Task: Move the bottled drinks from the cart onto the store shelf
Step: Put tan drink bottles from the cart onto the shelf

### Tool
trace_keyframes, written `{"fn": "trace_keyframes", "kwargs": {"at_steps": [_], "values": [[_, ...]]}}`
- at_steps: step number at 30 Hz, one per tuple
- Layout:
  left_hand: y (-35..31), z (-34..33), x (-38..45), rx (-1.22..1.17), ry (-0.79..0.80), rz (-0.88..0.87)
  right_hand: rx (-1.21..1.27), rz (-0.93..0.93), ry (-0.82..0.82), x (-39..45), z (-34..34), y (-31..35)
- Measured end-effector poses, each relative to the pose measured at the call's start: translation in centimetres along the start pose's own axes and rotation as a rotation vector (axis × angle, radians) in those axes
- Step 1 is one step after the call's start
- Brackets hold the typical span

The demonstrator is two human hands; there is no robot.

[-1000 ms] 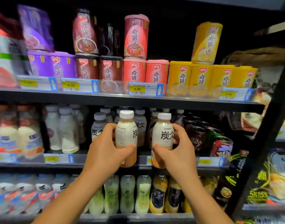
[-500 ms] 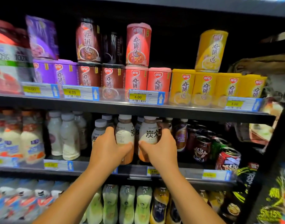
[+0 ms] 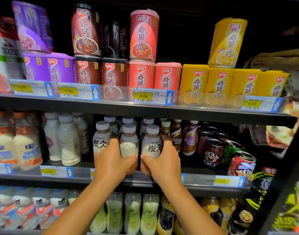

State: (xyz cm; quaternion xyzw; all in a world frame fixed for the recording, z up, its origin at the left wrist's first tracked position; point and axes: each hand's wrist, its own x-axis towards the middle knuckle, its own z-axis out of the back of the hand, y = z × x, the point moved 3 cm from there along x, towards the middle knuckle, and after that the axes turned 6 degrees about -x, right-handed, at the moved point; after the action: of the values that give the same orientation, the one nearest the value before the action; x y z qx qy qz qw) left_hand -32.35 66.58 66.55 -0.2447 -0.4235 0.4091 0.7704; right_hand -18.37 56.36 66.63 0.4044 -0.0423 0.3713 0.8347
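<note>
Two latte bottles with grey caps and white labels stand at the front of the middle shelf (image 3: 142, 179). My left hand (image 3: 112, 162) is wrapped around the left latte bottle (image 3: 129, 143). My right hand (image 3: 164, 161) grips the right latte bottle (image 3: 151, 144). Both bottles are upright, their bases at the shelf's front rail. A third matching bottle (image 3: 101, 141) stands just left of my left hand, and more of the same kind stand behind. The cart is out of view.
White milk bottles (image 3: 69, 143) stand to the left, Nescafe bottles (image 3: 189, 138) and cartoon-printed cans (image 3: 213, 151) to the right. The upper shelf holds stacked porridge cups (image 3: 142, 73) behind price tags. The lower shelf holds green-tinted bottles (image 3: 131, 212). A dark upright post (image 3: 289, 167) borders the right.
Both hands have carried the two bottles forward from in front of the shelf into it, down to the shelf's front edge beside the matching bottles.
</note>
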Motion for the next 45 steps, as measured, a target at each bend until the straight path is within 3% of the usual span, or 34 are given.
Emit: {"fn": "trace_keyframes", "kwargs": {"at_steps": [9, 16, 24, 40, 45], "values": [[0.1, 0.3, -0.5, -0.014, -0.029, -0.142, 0.016, 0.055, 0.022, -0.3, -0.1, -0.4], [-2.3, 2.5, 0.1, 0.216, -0.186, -0.361, -0.033, 0.091, -0.020, -0.1, 0.5, -0.2], [-2.7, 1.7, 1.2, 0.237, -0.114, -0.254, -0.068, 0.069, -0.006, 0.2, 0.2, 0.4], [-2.4, 2.6, 2.2, 0.225, -0.039, -0.210, -0.086, 0.033, 0.020, 0.5, -0.4, 1.5], [-1.7, 3.2, 3.8, 0.131, 0.084, -0.120, -0.136, 0.049, 0.005, 0.5, -0.4, 1.6]]}}
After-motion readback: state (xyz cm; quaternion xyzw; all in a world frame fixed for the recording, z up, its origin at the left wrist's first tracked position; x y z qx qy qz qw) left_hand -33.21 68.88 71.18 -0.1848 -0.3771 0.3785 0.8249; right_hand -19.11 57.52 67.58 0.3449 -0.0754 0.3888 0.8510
